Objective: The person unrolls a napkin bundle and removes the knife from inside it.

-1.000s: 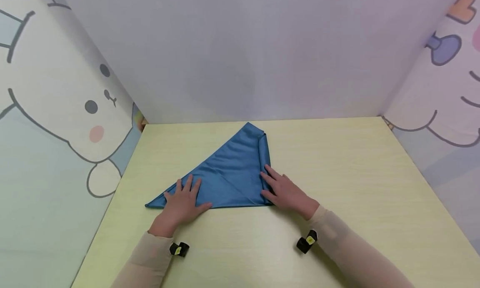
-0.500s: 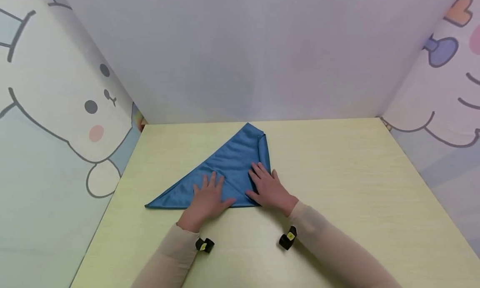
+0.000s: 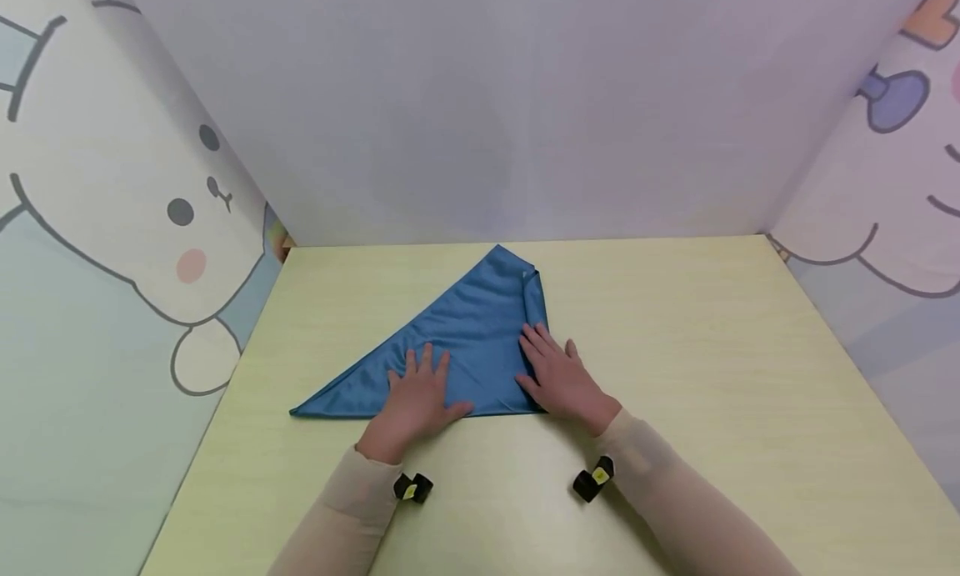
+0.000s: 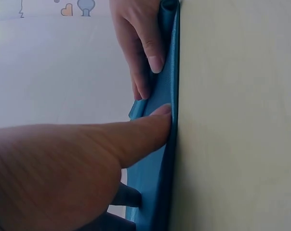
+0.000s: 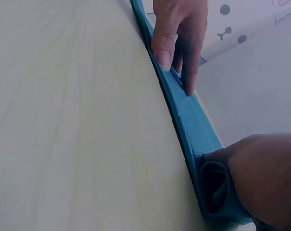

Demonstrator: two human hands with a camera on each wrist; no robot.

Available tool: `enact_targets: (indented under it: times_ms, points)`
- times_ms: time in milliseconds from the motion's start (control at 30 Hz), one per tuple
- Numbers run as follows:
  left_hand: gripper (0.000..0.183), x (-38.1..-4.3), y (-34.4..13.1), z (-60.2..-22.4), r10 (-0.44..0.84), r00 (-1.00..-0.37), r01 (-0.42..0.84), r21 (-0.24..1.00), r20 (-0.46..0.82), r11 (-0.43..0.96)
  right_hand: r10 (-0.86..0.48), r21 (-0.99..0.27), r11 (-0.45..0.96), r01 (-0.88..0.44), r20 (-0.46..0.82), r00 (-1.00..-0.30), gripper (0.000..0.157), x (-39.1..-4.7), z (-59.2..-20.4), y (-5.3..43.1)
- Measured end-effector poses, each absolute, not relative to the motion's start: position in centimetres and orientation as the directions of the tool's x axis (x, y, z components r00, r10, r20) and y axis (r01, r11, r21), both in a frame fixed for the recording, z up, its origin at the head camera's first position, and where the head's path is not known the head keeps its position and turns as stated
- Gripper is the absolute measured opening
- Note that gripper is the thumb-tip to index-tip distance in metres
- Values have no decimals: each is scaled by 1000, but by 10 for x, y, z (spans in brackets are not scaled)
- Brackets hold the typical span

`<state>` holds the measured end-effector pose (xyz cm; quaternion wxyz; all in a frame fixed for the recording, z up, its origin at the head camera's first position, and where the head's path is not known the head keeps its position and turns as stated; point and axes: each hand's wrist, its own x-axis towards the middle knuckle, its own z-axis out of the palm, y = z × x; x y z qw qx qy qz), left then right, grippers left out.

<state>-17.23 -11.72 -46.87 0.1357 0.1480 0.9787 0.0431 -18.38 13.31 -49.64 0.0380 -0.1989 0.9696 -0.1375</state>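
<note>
A blue satiny cloth (image 3: 465,334) lies folded in a rough triangle, its long tip pointing left. Along its right side runs a rolled edge (image 3: 533,297); the right wrist view shows the spiral end of this roll (image 5: 214,187). My left hand (image 3: 414,401) rests on the cloth's lower middle with fingers spread, and its thumb (image 4: 140,137) lies near the front edge. My right hand (image 3: 562,380) lies over the lower part of the roll, fingers extended forward across it. Its palm side and the cloth beneath it are hidden in the head view.
The cloth lies on a pale wooden table (image 3: 675,334). A plain light wall (image 3: 480,109) rises at the back. Panels printed with cartoon animals stand at the left (image 3: 112,184) and right (image 3: 877,184).
My left hand has slid right, from near the left tip to the cloth's middle. The right hand moved left onto the cloth, then back right; the rolled edge now sits slightly farther right.
</note>
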Motion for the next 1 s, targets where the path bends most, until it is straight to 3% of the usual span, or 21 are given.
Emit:
enact_targets:
  times_ms: [367, 1000]
  points:
    - [95, -171, -115, -464, 315, -920, 292, 131, -232, 948, -369, -343, 868, -358, 32, -929, 63, -183, -493, 146]
    - [94, -168, -117, -465, 322, -919, 301, 121, -227, 946, -369, -333, 877, -346, -4, -930, 67, -181, -483, 157]
